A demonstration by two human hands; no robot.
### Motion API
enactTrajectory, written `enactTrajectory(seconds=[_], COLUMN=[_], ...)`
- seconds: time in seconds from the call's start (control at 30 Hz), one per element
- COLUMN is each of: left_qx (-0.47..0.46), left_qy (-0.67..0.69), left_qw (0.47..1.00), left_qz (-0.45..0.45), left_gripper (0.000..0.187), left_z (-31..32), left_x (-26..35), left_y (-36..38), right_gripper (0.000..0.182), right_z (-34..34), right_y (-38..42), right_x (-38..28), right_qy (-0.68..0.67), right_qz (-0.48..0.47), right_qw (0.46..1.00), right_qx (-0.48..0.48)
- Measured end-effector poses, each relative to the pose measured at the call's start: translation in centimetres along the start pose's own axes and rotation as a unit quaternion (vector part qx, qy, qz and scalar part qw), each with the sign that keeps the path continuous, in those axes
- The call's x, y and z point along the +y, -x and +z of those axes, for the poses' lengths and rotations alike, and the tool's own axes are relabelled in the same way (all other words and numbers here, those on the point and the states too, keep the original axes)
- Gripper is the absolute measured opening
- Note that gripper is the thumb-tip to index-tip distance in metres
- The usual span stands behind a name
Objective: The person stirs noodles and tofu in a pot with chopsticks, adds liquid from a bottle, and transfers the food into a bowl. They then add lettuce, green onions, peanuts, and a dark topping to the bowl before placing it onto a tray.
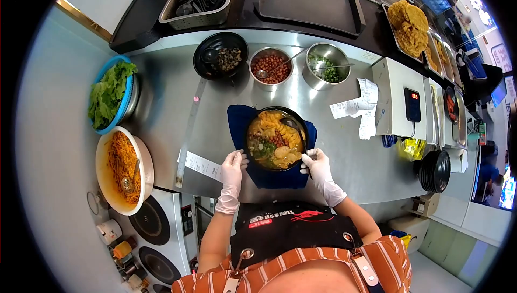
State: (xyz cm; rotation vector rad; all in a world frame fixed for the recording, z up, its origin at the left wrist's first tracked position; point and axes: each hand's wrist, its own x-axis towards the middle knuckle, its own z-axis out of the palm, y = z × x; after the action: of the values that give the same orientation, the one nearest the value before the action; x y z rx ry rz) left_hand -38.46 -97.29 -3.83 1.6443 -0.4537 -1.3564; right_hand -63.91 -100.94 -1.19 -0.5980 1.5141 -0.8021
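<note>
A black bowl (276,167) of soup, topped with fried pieces, peanuts and green onion, sits on a dark blue cloth (269,179) on the steel counter. A black spoon (293,125) rests in it, its handle over the right rim. My left hand (232,173), in a white glove, pinches the bowl's left rim or the cloth beside it; the fingertips hide which. At the lower right rim is my gloved right hand (319,170), its fingers closed at the bowl's edge near the spoon handle.
Behind the bowl stand a black bowl (204,69), a peanut pot (272,84) and a green onion pot (323,84). Left are a lettuce basket (129,91) and a shredded carrot bowl (146,180). Receipts (366,104), a white box (389,99) and stacked black bowls (437,170) stand right.
</note>
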Motion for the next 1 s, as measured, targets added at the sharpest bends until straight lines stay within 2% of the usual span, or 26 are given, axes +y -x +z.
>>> enactTrajectory(seconds=[0.2, 0.3, 0.4, 0.43, 0.5, 0.53, 0.57, 0.63, 0.67, 0.73, 0.87, 1.0], left_qx=[0.003, -0.037, -0.063, -0.074, -0.084, -0.103, -0.122, -0.146, -0.17, -0.183, -0.229, -0.241], left_qy=[-0.025, -0.011, 0.006, 0.015, 0.024, 0.031, 0.038, 0.04, 0.041, 0.043, 0.061, 0.051], left_qw=[1.0, 0.999, 0.998, 0.996, 0.994, 0.992, 0.988, 0.985, 0.981, 0.978, 0.967, 0.964], left_qz=[0.006, 0.009, -0.014, -0.039, -0.064, -0.073, -0.083, -0.085, -0.087, -0.092, -0.093, -0.101], left_gripper=[0.035, 0.04, 0.048, 0.053, 0.058, 0.063, 0.069, 0.073, 0.076, 0.077, 0.077, 0.076], left_z=[0.8, 1.2, 1.4, 1.5, 1.5, 1.5, 1.6, 1.6, 1.5, 1.3, 1.2, 1.4], left_x=[1.2, 1.9, 2.3, 2.5, 3.0, 3.3, 3.5, 3.9, 4.1, 4.3, 4.6, 5.9], left_y=[-0.5, -0.4, -0.5, -0.5, -0.5, -0.5, -0.6, -0.9, -1.1, -1.5, -1.8, -1.4], right_gripper=[0.025, 0.028, 0.034, 0.034, 0.037, 0.047, 0.053, 0.053, 0.053, 0.053, 0.055, 0.055], right_z=[0.8, 0.8, 0.0, -0.3, -0.6, -0.5, -1.0, -1.3, -1.3, -1.0, -1.3, -1.8], right_y=[0.2, -0.2, -1.1, -1.7, -2.3, -2.7, -3.3, -4.9, -5.3, -6.0, -6.4, -6.6], right_x=[-0.6, -0.7, -0.3, -0.2, -0.8, -1.3, -2.2, -2.6, -2.5, -2.8, -3.0, -2.8], right_qy=[0.034, 0.073, 0.061, 0.114, 0.061, 0.066, 0.06, 0.039, 0.037, 0.016, 0.04, 0.036], right_qz=[0.04, 0.028, -0.048, -0.086, -0.071, -0.086, -0.06, -0.06, -0.06, 0.0, 0.005, -0.037], right_qw=[0.999, 0.997, 0.997, 0.99, 0.996, 0.994, 0.995, 0.985, 0.986, 0.98, 0.979, 0.978], right_qx=[-0.014, -0.01, -0.012, 0.002, 0.007, 0.003, -0.056, -0.154, -0.154, -0.2, -0.199, -0.202])
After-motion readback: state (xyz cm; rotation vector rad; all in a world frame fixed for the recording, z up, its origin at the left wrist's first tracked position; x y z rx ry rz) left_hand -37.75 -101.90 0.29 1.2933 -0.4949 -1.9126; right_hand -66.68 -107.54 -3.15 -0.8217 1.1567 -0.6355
